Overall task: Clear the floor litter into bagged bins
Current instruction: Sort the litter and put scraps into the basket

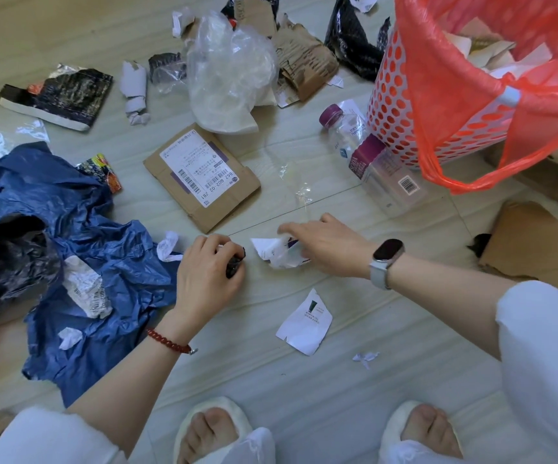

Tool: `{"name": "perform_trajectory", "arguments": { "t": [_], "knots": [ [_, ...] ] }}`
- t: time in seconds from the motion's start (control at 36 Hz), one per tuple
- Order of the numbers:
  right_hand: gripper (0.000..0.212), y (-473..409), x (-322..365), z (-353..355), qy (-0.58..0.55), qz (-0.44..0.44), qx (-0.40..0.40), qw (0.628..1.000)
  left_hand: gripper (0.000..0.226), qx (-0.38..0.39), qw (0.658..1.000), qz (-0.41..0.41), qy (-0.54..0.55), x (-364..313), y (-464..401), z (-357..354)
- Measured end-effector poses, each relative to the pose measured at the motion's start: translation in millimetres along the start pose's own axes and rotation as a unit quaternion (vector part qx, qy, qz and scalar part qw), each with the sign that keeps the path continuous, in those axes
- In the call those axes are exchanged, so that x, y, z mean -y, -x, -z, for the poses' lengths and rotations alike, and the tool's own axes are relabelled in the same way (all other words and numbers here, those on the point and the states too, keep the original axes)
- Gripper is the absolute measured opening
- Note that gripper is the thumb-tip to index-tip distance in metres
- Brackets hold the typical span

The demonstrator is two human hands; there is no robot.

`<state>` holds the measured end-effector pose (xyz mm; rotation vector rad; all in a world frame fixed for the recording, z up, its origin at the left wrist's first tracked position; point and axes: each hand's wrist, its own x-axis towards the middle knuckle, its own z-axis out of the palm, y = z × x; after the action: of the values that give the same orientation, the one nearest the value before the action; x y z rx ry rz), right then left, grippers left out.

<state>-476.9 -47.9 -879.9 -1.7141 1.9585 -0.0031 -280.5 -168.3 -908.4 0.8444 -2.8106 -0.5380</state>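
Now both hands are down on the floor (304,380), gathering small scraps. The left hand (205,274) is curled around a dark crumpled scrap (235,262), gripping it against the floor beside the blue plastic bag (110,262). The right hand (326,247) is reaching over a torn white wrapper (275,252), fingers closing on it, though whether it's fully pinched I can't tell. This looks like the pick-up step, with plenty of litter left: the labelled cardboard piece (200,177), two plastic bottles, a white paper slip (306,321). The bin (401,105), lined with a red bag (471,78), stands well apart at upper right, already holding paper. Next, I'd say, lift both scraps and carry them across to that bin.
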Motion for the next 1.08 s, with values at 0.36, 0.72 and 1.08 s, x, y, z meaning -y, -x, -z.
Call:
{"name": "perform_trajectory", "arguments": {
  "t": [0.36, 0.72, 1.08],
  "knots": [
    [0.027, 52, 42, -44, 0.094, 0.107, 0.141, 0.980, 0.011, 0.002, 1.000, 0.015, 0.009, -13, -2, 7],
    [0.038, 86, 36, -41, -0.086, -0.047, 0.092, 0.991, 0.013, 0.004, 0.999, -0.033, 0.009, -28, 4, 8],
    [0.024, 161, 31, -89, -0.033, -0.084, 0.097, 0.991, 0.012, 0.076, 0.986, -0.148, 0.030, -89, -10, -9]
  ]
}}
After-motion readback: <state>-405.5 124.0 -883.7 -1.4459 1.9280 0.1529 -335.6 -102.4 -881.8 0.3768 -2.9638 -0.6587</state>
